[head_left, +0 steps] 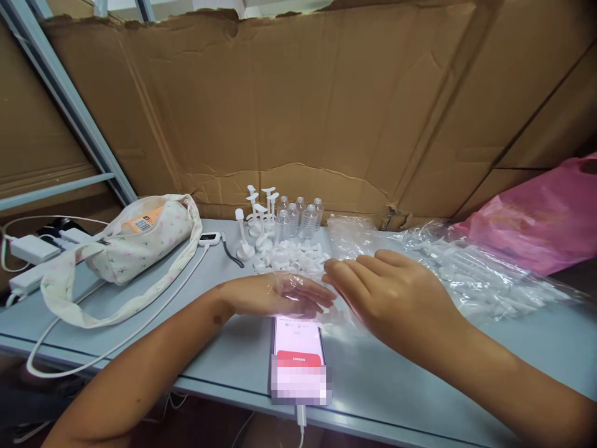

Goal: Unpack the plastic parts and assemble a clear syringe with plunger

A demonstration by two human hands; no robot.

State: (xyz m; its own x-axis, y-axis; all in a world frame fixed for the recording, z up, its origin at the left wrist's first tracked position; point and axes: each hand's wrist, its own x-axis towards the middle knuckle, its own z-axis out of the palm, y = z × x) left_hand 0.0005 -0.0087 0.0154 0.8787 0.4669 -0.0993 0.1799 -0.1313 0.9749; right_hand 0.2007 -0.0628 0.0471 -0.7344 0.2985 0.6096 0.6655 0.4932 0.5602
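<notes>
The left hand [275, 295] is flat and loose, fingers stretched out together and closed on nothing, with shiny film lying over them; the right hand [387, 286] is curled, and from where I stand I cannot tell whether its fingertips pinch the film or just rest by it. That film is a thin clear bag [298, 281] — it wraps the left fingers and reaches toward the right hand, between the two. I'd say the thing to do is keep the left fingers flat so the film stays spread, and go gently — plastic this thin could crease or tear under a hard tug.

Just below it lies a lit phone [298, 342] on the grey table [233, 354]. Just beyond the hands is a heap of small white parts [298, 256], with clear bottles [298, 221] behind it. Off to the right sits a big sack of white pieces [494, 289].
</notes>
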